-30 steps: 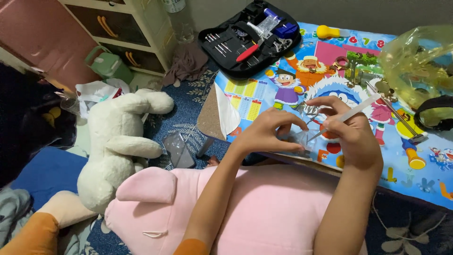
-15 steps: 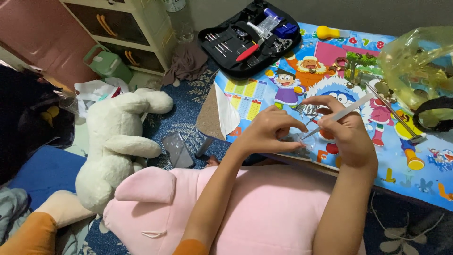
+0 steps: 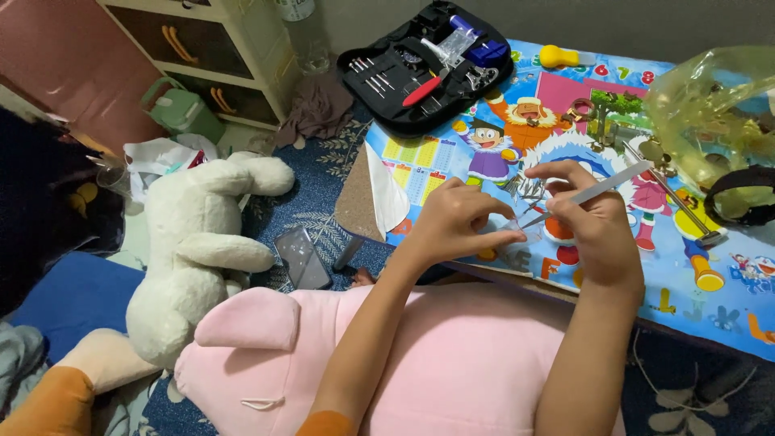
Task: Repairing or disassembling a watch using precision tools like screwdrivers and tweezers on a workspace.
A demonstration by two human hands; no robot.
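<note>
My left hand (image 3: pixel 456 220) pinches a small clear plastic piece (image 3: pixel 517 234) over the low table (image 3: pixel 726 299) with its colourful cartoon cover. My right hand (image 3: pixel 588 220) grips silver tweezers (image 3: pixel 593 190), their tips pointing left at that clear piece. A small metal watch part (image 3: pixel 526 189) lies on the table just behind my fingers. Both forearms reach over a big pink plush toy (image 3: pixel 452 363) on my lap.
An open black tool case (image 3: pixel 428 64) sits at the table's far left corner. A yellow plastic bag (image 3: pixel 714 105), a small hammer (image 3: pixel 674 202), a yellow-handled tool (image 3: pixel 565 56) and a black strap (image 3: pixel 747 194) lie to the right. A white plush rabbit (image 3: pixel 198 242), a phone (image 3: pixel 303 257) and drawers (image 3: pixel 202 48) are left.
Both hands stay close together over the same spot. The tweezers have tilted slightly, their tips now closer to the clear piece in my left fingers.
</note>
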